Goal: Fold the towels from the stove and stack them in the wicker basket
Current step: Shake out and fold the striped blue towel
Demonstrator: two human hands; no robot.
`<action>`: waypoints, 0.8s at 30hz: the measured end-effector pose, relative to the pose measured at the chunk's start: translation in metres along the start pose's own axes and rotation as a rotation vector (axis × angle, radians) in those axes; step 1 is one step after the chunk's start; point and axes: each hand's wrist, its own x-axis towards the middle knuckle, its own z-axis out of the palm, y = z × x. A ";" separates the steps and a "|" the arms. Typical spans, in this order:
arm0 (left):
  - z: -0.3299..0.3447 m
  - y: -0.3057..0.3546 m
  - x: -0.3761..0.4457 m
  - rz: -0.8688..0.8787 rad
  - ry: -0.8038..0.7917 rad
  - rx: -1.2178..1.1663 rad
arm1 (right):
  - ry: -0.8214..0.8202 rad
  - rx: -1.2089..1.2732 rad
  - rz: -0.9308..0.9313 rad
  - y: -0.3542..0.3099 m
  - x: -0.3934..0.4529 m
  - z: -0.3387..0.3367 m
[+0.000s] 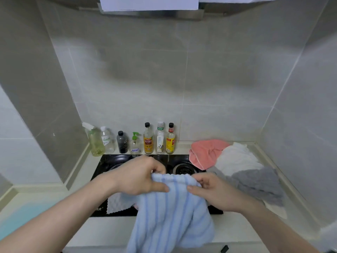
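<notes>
1. Holding item: blue striped towel, pinched along its top edge by the left hand and the right hand. On each hand, thumb and curled fingers close on the hem, the hands near each other. The cloth hangs free in front of the stove, probably so its weight pulls it flat and an edge can be found for the first fold.
2. Pink towel: crumpled at the stove's far right corner, partly over the burner. Not yet folded.
3. White towel: bunched on the bench to the right of the pink one, touching it.
4. Grey towel: spread loosely, just beside the white towel and nearer the person.
5. Small white cloth: lying on the stove's front edge, partly hidden under the left wrist.
6. Bottles: a row standing upright against the tiled wall behind the stove, well apart from the work.
7. Wicker basket: not in view; the stacking place cannot be told.
8. Progress, as a judgement: early, with folding of the first towel only starting.
</notes>
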 end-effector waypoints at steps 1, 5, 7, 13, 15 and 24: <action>-0.003 -0.002 -0.003 -0.015 -0.008 -0.012 | 0.021 0.013 0.002 0.002 -0.001 -0.005; -0.008 -0.017 -0.012 -0.061 0.025 -0.124 | 0.174 -0.053 -0.005 0.006 -0.004 -0.017; -0.006 -0.024 -0.013 -0.061 0.078 -0.122 | 0.265 -0.153 -0.045 0.010 -0.005 -0.018; 0.004 -0.042 -0.012 -0.112 0.167 -0.142 | 0.288 -0.224 0.012 0.030 -0.011 -0.019; 0.008 -0.049 -0.012 -0.153 0.199 -0.090 | 0.296 -0.231 -0.001 0.033 -0.014 -0.021; 0.018 -0.059 -0.002 -0.252 -0.012 0.352 | 0.173 -0.289 0.224 0.065 -0.006 -0.045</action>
